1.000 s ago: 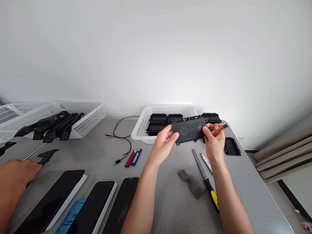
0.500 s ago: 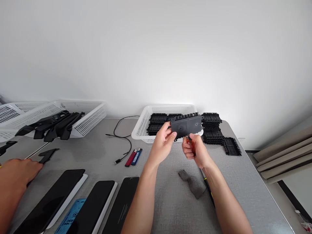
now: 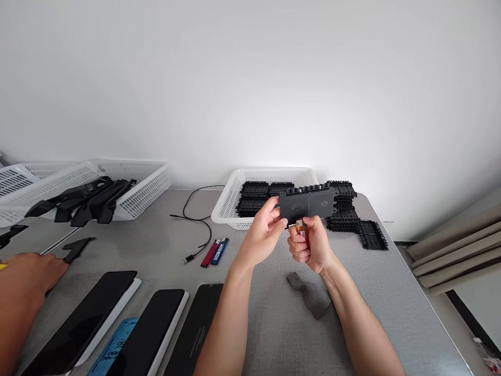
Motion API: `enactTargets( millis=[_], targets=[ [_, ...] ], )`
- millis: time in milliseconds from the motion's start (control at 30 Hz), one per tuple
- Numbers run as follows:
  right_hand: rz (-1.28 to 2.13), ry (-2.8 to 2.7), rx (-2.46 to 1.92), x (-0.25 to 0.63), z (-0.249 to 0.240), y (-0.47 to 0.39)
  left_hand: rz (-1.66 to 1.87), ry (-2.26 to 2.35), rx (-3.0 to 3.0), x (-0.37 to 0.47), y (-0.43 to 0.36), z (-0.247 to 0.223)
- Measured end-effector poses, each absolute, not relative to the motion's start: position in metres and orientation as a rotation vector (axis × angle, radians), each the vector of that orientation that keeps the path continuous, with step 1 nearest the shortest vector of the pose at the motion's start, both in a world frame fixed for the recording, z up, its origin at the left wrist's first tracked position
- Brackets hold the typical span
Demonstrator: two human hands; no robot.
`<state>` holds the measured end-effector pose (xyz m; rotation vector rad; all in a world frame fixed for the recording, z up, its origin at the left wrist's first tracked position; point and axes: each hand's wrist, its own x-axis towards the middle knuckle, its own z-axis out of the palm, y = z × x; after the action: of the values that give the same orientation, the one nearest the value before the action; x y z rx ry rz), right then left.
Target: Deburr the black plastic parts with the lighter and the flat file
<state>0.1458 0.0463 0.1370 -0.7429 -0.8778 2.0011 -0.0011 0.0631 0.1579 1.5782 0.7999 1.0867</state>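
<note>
Black plastic makes up the panel [image 3: 307,203], its far edge toothed, held up off the table in front of the right-hand white basket [image 3: 224,209]. The left hand [image 3: 266,232] grips the panel's left end, thumb on the near face and fingers behind. The right hand [image 3: 312,244] is closed around an orange lighter [image 3: 300,228], top end upward, just below the panel's lower edge; whether the two touch, I cannot tell.

More black toothed panels lie in that basket, with stacked panels [image 3: 341,216] to its right. Nearer, a grey cloth [image 3: 311,298] lies by the right forearm. Left of the left wrist, a red lighter [image 3: 210,253] and a blue lighter [image 3: 219,251] rest side by side, near a black USB cable [image 3: 198,220]. Black phone-shaped slabs [image 3: 146,331] lie at near left; beyond them, at far left, another person's hand [image 3: 35,274] reaches in.
</note>
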Motion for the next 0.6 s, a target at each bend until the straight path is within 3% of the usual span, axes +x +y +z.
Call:
enactTargets(
  millis=[600],
  targets=[
    [2.012, -0.840, -0.702, 0.1537, 0.1421, 0.0449, 1.133, 0.851, 1.572, -0.0007, 0.0630, 0.1588]
  ],
)
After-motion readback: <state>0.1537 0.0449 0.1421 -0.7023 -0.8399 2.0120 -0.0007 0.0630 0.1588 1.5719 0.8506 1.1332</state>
